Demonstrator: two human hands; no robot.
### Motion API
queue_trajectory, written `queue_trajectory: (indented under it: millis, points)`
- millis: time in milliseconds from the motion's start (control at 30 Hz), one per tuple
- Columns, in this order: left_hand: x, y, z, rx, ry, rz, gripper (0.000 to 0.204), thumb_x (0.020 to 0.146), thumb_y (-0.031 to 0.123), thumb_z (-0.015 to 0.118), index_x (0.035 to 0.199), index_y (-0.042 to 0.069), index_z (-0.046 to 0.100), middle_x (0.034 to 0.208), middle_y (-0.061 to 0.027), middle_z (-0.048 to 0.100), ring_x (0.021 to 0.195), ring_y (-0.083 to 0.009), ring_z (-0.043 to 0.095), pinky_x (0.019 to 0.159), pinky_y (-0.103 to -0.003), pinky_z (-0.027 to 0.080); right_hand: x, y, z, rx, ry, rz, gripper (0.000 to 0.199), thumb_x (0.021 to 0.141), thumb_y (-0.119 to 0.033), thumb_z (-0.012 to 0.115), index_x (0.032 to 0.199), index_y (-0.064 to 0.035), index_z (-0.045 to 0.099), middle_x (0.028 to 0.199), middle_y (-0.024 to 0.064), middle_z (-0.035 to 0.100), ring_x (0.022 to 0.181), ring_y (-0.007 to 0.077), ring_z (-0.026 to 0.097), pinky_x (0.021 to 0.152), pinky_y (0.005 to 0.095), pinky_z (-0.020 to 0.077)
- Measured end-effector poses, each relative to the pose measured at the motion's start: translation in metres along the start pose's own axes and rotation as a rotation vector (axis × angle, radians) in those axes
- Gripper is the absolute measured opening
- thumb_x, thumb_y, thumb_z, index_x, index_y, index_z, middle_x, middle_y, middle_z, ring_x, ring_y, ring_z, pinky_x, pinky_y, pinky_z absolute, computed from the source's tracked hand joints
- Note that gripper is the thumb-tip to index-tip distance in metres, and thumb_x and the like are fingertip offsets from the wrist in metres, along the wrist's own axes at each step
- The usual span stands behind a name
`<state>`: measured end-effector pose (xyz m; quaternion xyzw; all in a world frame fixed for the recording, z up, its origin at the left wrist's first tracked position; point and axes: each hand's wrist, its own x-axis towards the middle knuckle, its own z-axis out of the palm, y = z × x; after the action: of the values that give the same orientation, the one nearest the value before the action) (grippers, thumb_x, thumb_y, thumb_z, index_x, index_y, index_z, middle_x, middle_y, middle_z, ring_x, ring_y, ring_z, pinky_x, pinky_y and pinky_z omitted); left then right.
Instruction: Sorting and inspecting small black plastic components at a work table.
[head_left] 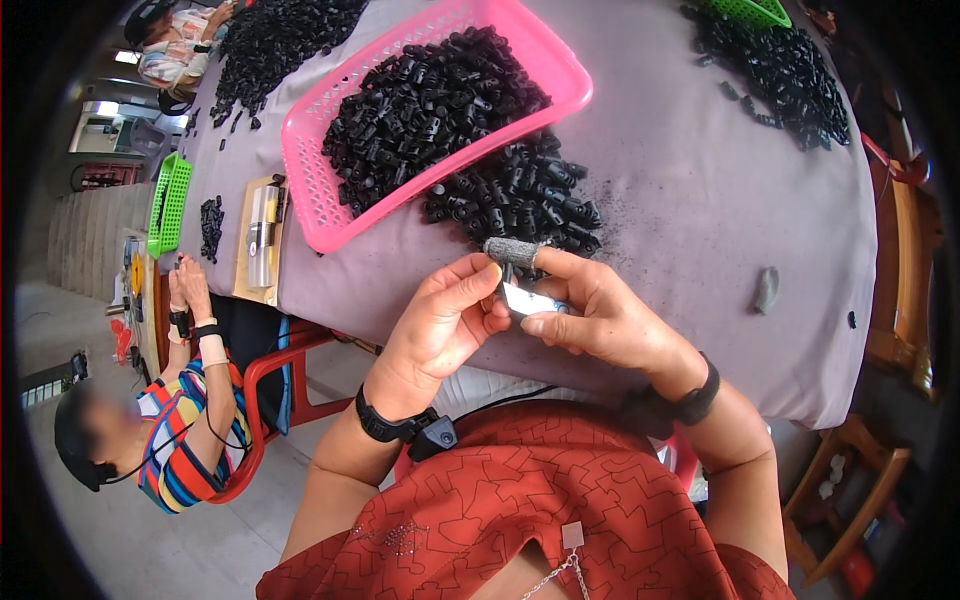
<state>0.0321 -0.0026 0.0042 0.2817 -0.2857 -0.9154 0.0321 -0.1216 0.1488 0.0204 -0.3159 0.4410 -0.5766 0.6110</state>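
My left hand point(440, 318) is closed, thumb and fingertips pinching a small black plastic part point(507, 272) just in front of the pile. In my right hand point(600, 312) is a flat, whitish, blade-like piece point(528, 301), held between thumb and fingers; a bit of blue shows beside it, and its exact kind is unclear. A grey knitted finger cover point(511, 251) sits on my right index finger, over the top of the black part. Both hands meet here, and my fingers partly hide the two pieces. A heap of black plastic parts point(520, 195) lies just beyond them.
A pink perforated basket point(575, 85) tilts over the heap, full of black parts. More parts point(790, 85) lie far right, near a green basket point(755, 10). A grey finger cover point(767, 290) rests on the cloth. Co-workers sit at the left; a wooden board point(243, 250) lies nearby.
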Motion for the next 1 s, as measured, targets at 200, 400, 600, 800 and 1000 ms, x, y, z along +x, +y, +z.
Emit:
queue_trajectory:
  millis: [200, 400, 600, 800, 1000]
  points:
    - [0.0, 0.0, -0.001, 0.041, -0.023, -0.007, 0.016, 0.095, 0.02, 0.061, 0.104, 0.007, 0.06, 0.09, -0.0016, 0.064, 0.073, -0.0084, 0.057, 0.066, -0.024, 0.049, 0.001, 0.004, 0.0, -0.02, 0.043, 0.005, 0.05, 0.092, -0.012, 0.063, 0.138, -0.0031, 0.046, 0.082, -0.0026, 0.059, 0.066, 0.0034, 0.047, 0.056, 0.02, 0.0407]
    - [0.0, 0.0, 0.0, 0.009, -0.035, -0.036, 0.012, 0.094, 0.018, 0.063, 0.1, 0.008, 0.062, 0.082, -0.001, 0.063, 0.069, -0.0103, 0.06, 0.064, -0.025, 0.051, 0.002, 0.006, -0.004, 0.017, 0.0, 0.02, 0.052, 0.093, -0.013, 0.063, 0.14, -0.0045, 0.043, 0.076, -0.0053, 0.055, 0.062, 0.0023, 0.044, 0.053, 0.0188, 0.0378]
    - [0.001, -0.004, -0.007, 0.037, -0.081, 0.001, 0.018, 0.094, 0.019, 0.061, 0.108, 0.008, 0.059, 0.091, -0.0013, 0.063, 0.078, -0.0106, 0.058, 0.071, -0.025, 0.049, 0.002, 0.005, 0.0, 0.003, -0.008, -0.012, 0.054, 0.092, -0.011, 0.062, 0.141, -0.0047, 0.04, 0.082, -0.003, 0.058, 0.066, 0.0027, 0.046, 0.055, 0.019, 0.0389]
    - [-0.001, -0.004, -0.003, 0.036, -0.046, 0.006, 0.019, 0.094, 0.017, 0.062, 0.111, 0.008, 0.059, 0.092, -0.0019, 0.062, 0.077, -0.0112, 0.058, 0.069, -0.025, 0.049, 0.002, 0.003, -0.002, -0.017, 0.041, 0.002, 0.046, 0.093, -0.012, 0.061, 0.137, -0.0041, 0.047, 0.082, -0.0036, 0.058, 0.066, 0.0018, 0.046, 0.054, 0.0187, 0.039]
    - [-0.007, 0.026, 0.002, -0.023, -0.068, 0.143, 0.016, 0.093, 0.014, 0.062, 0.107, 0.005, 0.062, 0.091, -0.0093, 0.063, 0.075, -0.016, 0.06, 0.067, -0.028, 0.052, 0.004, 0.007, -0.003, 0.032, 0.134, -0.021, 0.03, 0.094, -0.016, 0.061, 0.121, -0.0028, 0.057, 0.073, -0.0057, 0.052, 0.059, 0.0016, 0.042, 0.052, 0.0187, 0.0364]
